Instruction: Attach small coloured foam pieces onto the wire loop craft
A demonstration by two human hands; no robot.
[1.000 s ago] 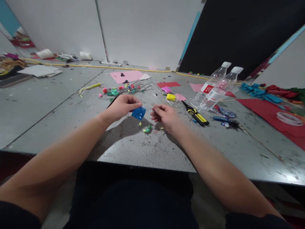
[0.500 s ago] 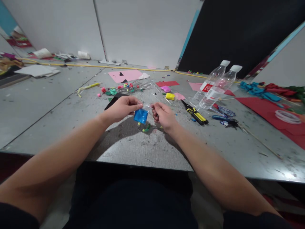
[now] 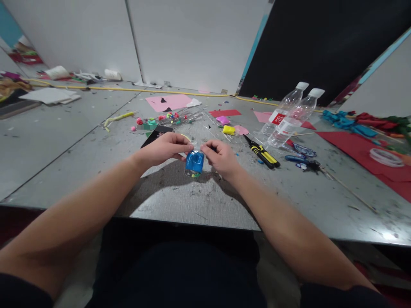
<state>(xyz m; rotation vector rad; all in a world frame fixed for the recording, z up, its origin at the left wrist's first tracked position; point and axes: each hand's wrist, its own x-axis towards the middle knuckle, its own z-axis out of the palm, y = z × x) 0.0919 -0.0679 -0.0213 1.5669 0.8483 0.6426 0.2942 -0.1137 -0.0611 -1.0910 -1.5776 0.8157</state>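
Observation:
A small clear plastic packet of blue modelling clay (image 3: 194, 162) hangs between my hands above the near part of the table. My left hand (image 3: 168, 146) pinches its top edge on the left, thumb and fingertips pressed together. At the top right of the same packet, my right hand (image 3: 221, 156) is closed in a pinch. Below and partly behind the packet, a wire ring with green and yellow bits (image 3: 195, 175) lies on the tabletop. A black flat card or phone-like object (image 3: 156, 136) sits just behind my left hand.
Yellow-handled pliers (image 3: 262, 152) lie to the right, with two plastic bottles (image 3: 285, 122) standing behind them. Yellow (image 3: 228, 130) and pink clay packets (image 3: 222, 120) rest farther back. Beaded wires (image 3: 170, 117) and a pink sheet (image 3: 168, 102) are behind my left hand. Red sheets (image 3: 349, 147) cover the right side.
My right hand has come in to the packet's top edge, closer to my left hand. The blue packet has shifted slightly right and down and now hangs straighter.

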